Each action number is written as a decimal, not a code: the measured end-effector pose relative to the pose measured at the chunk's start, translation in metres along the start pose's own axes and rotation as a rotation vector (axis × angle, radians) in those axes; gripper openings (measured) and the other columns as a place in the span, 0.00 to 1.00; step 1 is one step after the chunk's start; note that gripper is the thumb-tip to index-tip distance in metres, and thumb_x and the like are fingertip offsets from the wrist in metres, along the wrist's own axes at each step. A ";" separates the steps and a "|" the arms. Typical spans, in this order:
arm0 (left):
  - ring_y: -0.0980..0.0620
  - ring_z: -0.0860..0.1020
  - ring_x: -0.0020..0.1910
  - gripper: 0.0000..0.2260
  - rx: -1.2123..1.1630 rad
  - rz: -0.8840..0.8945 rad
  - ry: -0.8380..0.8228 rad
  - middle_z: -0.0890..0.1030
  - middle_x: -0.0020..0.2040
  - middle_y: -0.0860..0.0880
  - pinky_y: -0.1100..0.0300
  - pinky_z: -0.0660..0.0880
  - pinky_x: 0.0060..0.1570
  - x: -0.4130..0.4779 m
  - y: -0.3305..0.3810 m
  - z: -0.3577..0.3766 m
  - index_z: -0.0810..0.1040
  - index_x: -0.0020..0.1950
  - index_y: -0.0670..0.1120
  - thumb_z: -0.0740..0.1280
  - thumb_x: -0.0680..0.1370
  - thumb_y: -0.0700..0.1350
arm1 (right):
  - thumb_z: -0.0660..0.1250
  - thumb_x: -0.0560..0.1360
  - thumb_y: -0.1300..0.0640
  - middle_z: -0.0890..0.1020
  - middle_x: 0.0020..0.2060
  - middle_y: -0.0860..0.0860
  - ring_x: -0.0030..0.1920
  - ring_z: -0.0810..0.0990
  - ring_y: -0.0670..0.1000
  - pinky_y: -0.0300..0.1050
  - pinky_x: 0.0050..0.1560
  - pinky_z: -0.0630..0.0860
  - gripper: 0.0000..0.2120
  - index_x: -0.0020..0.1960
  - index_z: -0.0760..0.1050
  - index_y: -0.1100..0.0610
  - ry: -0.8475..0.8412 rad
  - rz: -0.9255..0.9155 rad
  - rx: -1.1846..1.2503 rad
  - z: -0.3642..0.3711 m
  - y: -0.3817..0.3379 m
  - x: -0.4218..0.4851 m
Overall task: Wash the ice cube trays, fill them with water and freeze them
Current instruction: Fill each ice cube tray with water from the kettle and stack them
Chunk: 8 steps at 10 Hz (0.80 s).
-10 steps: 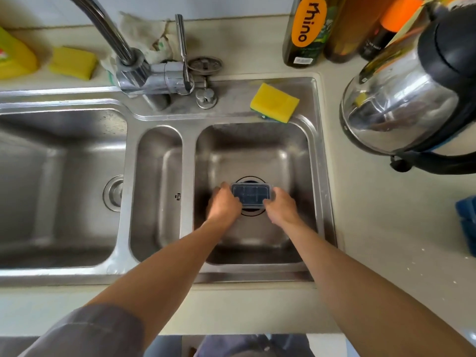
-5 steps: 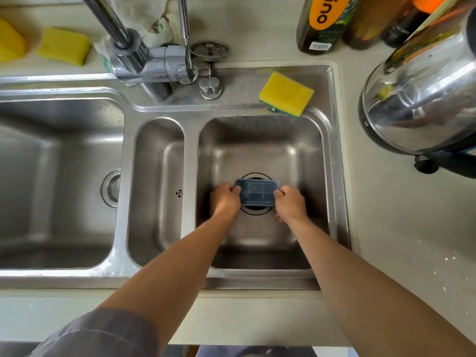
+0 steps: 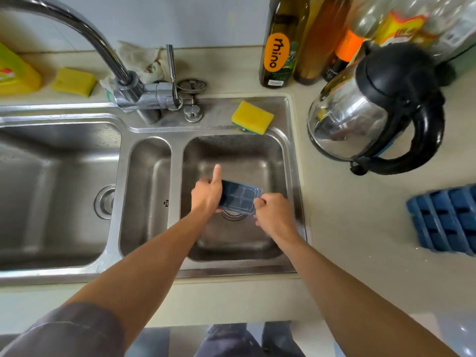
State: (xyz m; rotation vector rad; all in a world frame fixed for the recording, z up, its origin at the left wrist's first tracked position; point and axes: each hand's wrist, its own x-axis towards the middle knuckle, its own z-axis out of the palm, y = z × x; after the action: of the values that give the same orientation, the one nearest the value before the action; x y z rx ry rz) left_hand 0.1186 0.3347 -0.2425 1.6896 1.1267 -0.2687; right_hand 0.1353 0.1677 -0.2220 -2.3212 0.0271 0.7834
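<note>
Nearest the body, two bare forearms reach down into the sink, a grey sleeve (image 3: 64,331) showing on the left arm. The left hand (image 3: 207,197) grips the left end of the ice cube tray (image 3: 240,198), its lower fingers curled under and its forefinger standing straight out past the tray's far edge. The right hand (image 3: 273,215) pinches the tray's right end with curled fingers, seemingly at the rim of the clear lid, though the exact hold is too small to tell. The dark blue tray is held between the two hands, tilted a little, just above the drain (image 3: 233,215) of the small basin (image 3: 239,153). No water is seen running, so this looks like the opening of the wash: freeing the lid before rinsing. The next move likely calls for the right hand to peel the lid up while the left steadies the base. Beyond the right hand, a yellow sponge (image 3: 252,117) lies on the sink ledge. Beyond the left hand stands the faucet (image 3: 144,91), its lever upright. Well off to the right of the right hand, a second blue tray (image 3: 448,220) waits on the counter, with a kettle (image 3: 373,112) farther back.
</note>
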 end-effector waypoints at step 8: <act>0.45 0.74 0.31 0.11 0.706 0.657 0.158 0.68 0.32 0.46 0.53 0.71 0.31 -0.180 0.214 -0.072 0.74 0.52 0.40 0.60 0.83 0.48 | 0.49 0.84 0.39 0.75 0.34 0.52 0.39 0.75 0.57 0.49 0.42 0.71 0.26 0.40 0.69 0.57 0.275 -0.386 0.050 -0.160 -0.131 -0.099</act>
State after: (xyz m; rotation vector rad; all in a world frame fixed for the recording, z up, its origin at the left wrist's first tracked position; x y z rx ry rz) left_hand 0.1658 0.2930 0.0394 2.6421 0.5368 -0.1124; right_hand 0.1680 0.1524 0.0047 -2.2705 -0.2691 0.2674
